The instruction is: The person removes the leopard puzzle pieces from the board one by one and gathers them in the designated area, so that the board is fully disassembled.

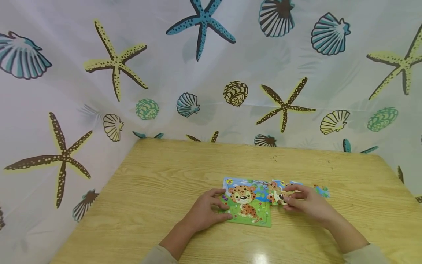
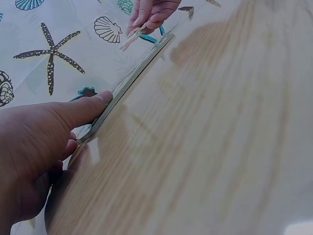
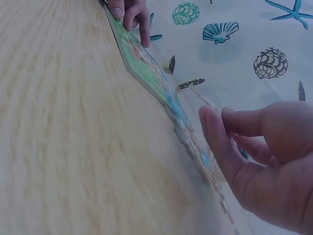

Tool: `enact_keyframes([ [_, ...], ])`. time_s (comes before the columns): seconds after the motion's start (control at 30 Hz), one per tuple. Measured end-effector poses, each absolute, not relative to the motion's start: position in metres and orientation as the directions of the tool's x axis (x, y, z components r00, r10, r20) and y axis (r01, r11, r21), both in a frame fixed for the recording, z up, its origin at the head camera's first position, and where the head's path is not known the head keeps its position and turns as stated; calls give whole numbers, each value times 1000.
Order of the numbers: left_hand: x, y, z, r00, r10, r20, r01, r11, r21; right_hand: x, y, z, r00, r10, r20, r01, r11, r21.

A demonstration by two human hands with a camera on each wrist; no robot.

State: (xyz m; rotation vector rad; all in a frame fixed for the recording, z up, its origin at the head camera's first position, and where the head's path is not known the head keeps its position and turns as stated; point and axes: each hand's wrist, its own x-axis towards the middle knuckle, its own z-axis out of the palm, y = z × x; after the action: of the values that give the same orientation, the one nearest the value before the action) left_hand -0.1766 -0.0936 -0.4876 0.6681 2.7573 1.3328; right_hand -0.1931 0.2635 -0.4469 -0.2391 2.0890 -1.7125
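Note:
A jigsaw puzzle board [image 1: 245, 201] with a spotted leopard cub on green grass lies flat on the table. My left hand [image 1: 209, 211] holds it by the left side, thumb at the near corner and fingers bent over the edge; the left wrist view shows the thumb [image 2: 100, 98] on the board's rim. Just off the board's right side, my right hand [image 1: 308, 203] pinches a puzzle piece [image 2: 133, 38] between thumb and fingers, raised above the table. Loose pieces [image 1: 274, 186] with leopard spots lie beside the board, partly hidden by the right hand.
Another loose piece [image 1: 322, 190], blue and green, lies beyond the right hand. Wood-grain table [image 1: 158, 176] surrounds the board. A white cloth [image 1: 217, 73] printed with starfish and shells hangs behind the table and along its sides.

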Motion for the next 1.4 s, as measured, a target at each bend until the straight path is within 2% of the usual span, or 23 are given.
enact_keyframes([
  [0.6, -174, -95, -487, -911, 379, 163, 363, 547, 754, -188, 309, -461, -941, -199, -272, 194, 340, -920],
  [0.8, -174, -94, -486, -914, 375, 153, 354, 556, 752, -185, 300, -464, -969, -128, -212, 127, 479, -869],
  [1.03, -174, -93, -485, -914, 372, 165, 363, 562, 743, -181, 292, -460, -989, -90, -117, 29, 658, -753],
  [1.2, -175, -93, -485, -915, 365, 171, 362, 556, 748, -181, 291, -458, -987, -93, -134, 41, 653, -756],
  [1.4, -176, -94, -484, -916, 367, 162, 356, 557, 751, -182, 292, -453, -980, -131, -150, 47, 576, -816],
])
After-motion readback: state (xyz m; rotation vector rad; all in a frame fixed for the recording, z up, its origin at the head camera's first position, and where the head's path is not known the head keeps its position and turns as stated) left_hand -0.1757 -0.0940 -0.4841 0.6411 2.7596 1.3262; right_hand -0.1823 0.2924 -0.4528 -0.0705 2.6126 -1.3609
